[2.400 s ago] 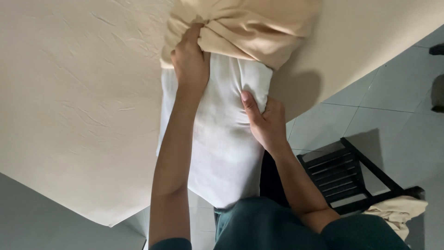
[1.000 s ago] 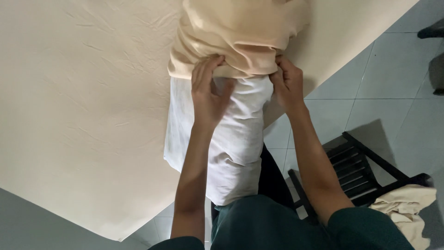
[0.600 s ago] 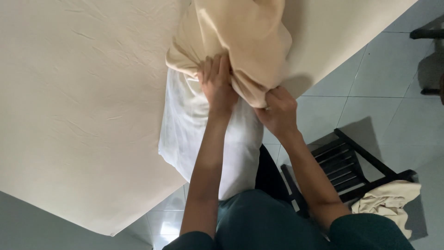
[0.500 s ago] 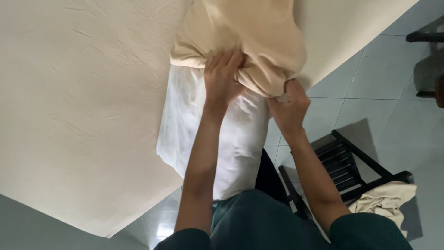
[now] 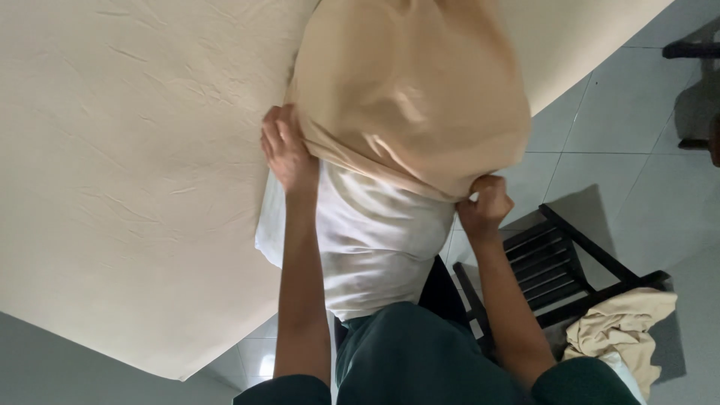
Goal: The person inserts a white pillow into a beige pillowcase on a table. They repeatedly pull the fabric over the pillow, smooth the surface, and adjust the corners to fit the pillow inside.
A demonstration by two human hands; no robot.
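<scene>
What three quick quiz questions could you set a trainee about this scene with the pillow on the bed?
1. True or false: both hands grip the open edge of the tan pillowcase.
2. What colour is the part of the pillow not yet covered?
3. Which thing stands on the floor beside the bed? A a black chair, B a red bucket, C a ladder.

Key
1. True: the left hand holds the edge on one side and the right hand on the other.
2. White.
3. A: the black chair, with a cream cloth lying on it.
</scene>
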